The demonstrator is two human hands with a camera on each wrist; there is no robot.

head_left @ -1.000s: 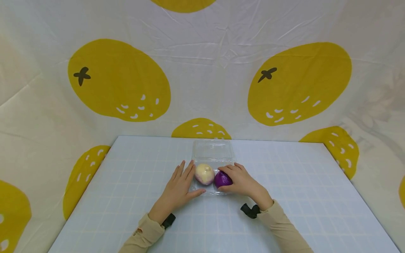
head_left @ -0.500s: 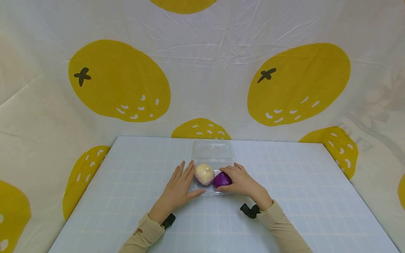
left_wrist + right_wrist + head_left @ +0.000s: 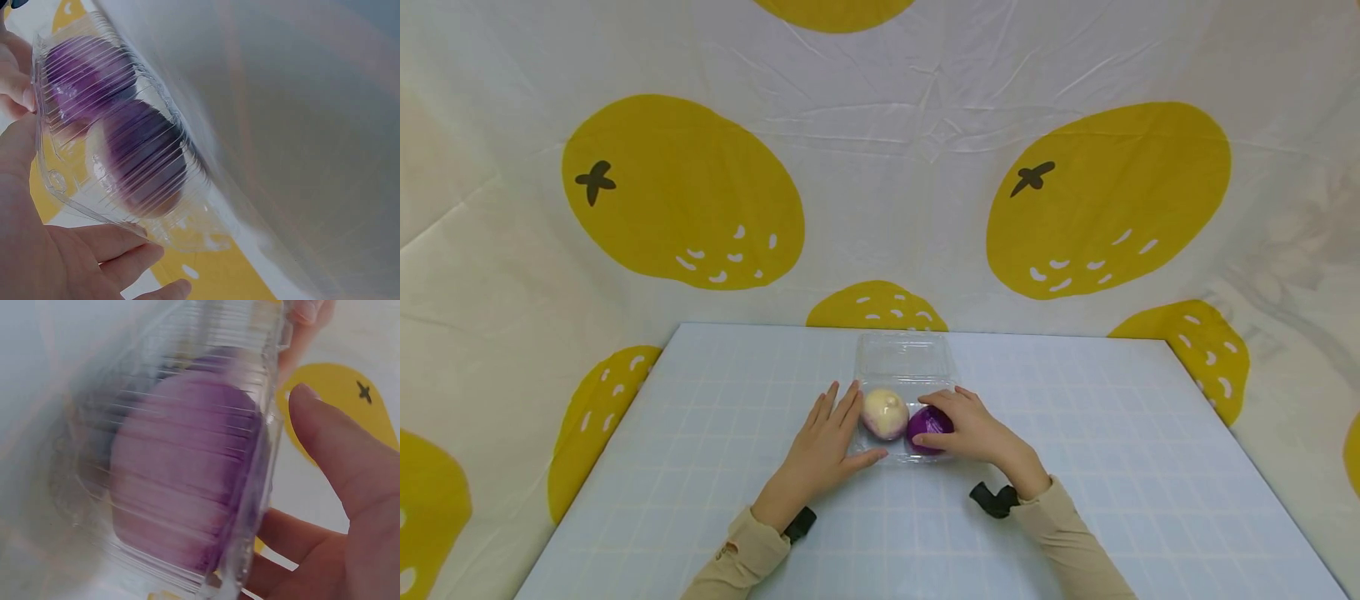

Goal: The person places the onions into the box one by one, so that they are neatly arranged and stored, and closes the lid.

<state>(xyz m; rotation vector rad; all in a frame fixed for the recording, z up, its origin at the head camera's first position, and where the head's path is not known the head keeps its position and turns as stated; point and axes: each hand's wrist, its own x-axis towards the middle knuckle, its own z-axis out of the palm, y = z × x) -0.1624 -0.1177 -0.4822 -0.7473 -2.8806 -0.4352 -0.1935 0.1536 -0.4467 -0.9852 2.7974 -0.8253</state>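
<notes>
A clear plastic clamshell box [image 3: 900, 457] lies with its lid folded back on the table. In its left half sits a round cream-topped vegetable with a purple lower side [image 3: 885, 412], like a turnip. Beside it, in the right half, is a glossy purple onion [image 3: 932, 423]. My left hand [image 3: 823, 446] rests along the box's left and front rim, fingers straight and thumb spread. My right hand [image 3: 973, 425] spans the onion, its thumb stretched over the onion's front and its fingers at the back. In the right wrist view that thumb [image 3: 325, 428] stands off the box wall.
The folded-back lid [image 3: 904, 356] reaches toward the table's rear edge. The pale checked tabletop [image 3: 1112, 467] extends on both sides of the box. Behind it hangs a white cloth [image 3: 895, 192] printed with large yellow fruit. Black straps sit on both wrists.
My right thumb has lifted from the onion's front lower side to stretch across its front, showing more of it. The left hand and box have stayed in place.
</notes>
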